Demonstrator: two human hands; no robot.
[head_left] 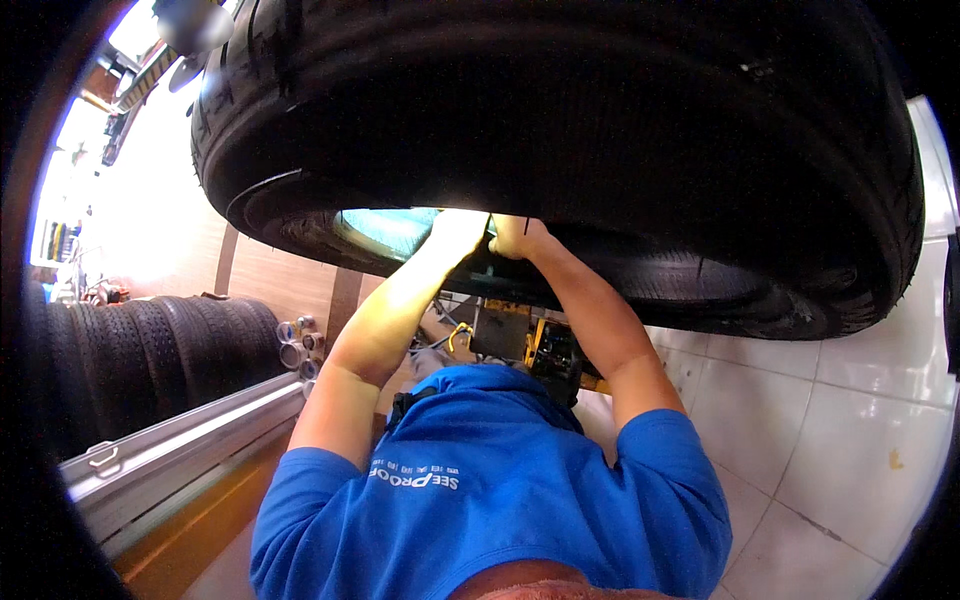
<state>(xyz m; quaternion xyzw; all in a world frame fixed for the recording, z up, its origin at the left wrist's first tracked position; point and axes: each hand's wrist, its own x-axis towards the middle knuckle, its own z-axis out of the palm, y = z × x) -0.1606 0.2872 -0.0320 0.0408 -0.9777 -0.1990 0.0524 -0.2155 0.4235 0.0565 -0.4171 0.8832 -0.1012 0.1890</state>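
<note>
A large black tyre [560, 120] fills the upper part of the head view, tilted right in front of me. Both my arms reach up to its lower opening. At the inner rim, my left hand [462, 228] is washed out by bright light, and the tyre hides its fingers. Close beside it, my right hand [517, 236] has its fingers curled in. Whatever lies between those fingers is too small or hidden to name. Left of the hands, a patch of the tyre's inside [388, 230] is lit pale teal.
A row of dark tyres [150, 350] stands at the left behind a metal rail [190, 430]. Several small round containers [300, 348] sit at the row's end. Yellow and black equipment [545, 345] is below the tyre. Pale floor tiles [760, 410] spread out at the right.
</note>
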